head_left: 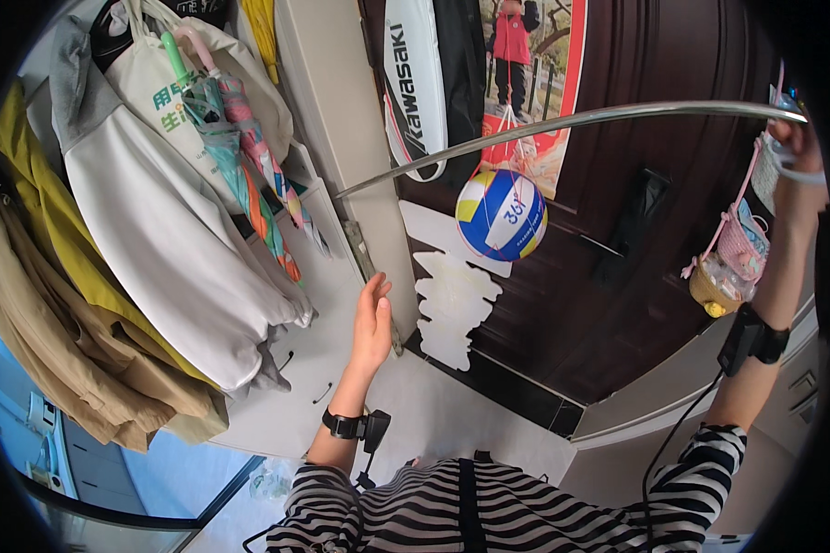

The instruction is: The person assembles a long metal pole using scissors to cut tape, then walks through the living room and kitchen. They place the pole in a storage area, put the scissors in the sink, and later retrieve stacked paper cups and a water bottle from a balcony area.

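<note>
Judged part-done. Found spanning the view at height: a slim metal rod [563,122], left end at the edge of the pale column [341,101], right end at the right hand [796,152]. Counted as done, by appearance: placing of the rod across the front of the dark door [609,74]. Counted as outstanding: firm seating at both ends, unconfirmed from this view. Cannot tell whether right fingers close around the rod or merely touch its tip. Noted for the left hand [371,324]: released, fingers extended, nothing held, near the column's lower edge.

Located just below the rod, before the door's left half: a blue, white and yellow ball [501,215], slung in thin cords. Upper fastening not established.

Also recorded, towards the door's upper left corner: a red-bordered poster [558,55] and a white bag [410,83]. At its lower left corner: a ragged white sheet [454,309]. Beyond its right edge: a pink basket [742,244].

Listed as possible obstructions: ball cords crossing the rod's line; near the rod's left end, a green-handled umbrella [217,129] and a white jacket [148,203]; below the right wrist, a trailing black cable [678,429].
</note>
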`<state>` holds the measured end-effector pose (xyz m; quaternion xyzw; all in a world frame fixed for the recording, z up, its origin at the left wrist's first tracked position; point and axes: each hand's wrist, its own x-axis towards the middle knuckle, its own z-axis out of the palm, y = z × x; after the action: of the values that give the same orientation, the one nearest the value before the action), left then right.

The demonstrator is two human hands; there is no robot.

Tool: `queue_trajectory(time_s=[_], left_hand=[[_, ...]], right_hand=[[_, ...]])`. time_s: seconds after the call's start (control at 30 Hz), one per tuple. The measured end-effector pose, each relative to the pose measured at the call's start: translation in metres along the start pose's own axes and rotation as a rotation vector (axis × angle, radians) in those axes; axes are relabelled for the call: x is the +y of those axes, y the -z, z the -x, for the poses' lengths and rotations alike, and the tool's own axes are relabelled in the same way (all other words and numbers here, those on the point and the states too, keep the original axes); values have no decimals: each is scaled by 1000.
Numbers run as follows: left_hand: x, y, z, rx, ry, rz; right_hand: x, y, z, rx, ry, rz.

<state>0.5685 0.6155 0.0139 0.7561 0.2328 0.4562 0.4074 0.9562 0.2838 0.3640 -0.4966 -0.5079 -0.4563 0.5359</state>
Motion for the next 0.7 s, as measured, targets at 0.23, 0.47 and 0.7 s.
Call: queue_trajectory(time_s=[0.23, 0.47, 0.7], left_hand=[[2, 39, -40, 7, -130, -254], [-8, 111, -51, 63, -192, -430], [-21, 137, -51, 59, -128, -410]], right_hand=[[-51, -203, -33, 6, -151, -376], [-89, -357, -61, 60, -279, -508], [-71, -436, -132, 208, -196, -255]])
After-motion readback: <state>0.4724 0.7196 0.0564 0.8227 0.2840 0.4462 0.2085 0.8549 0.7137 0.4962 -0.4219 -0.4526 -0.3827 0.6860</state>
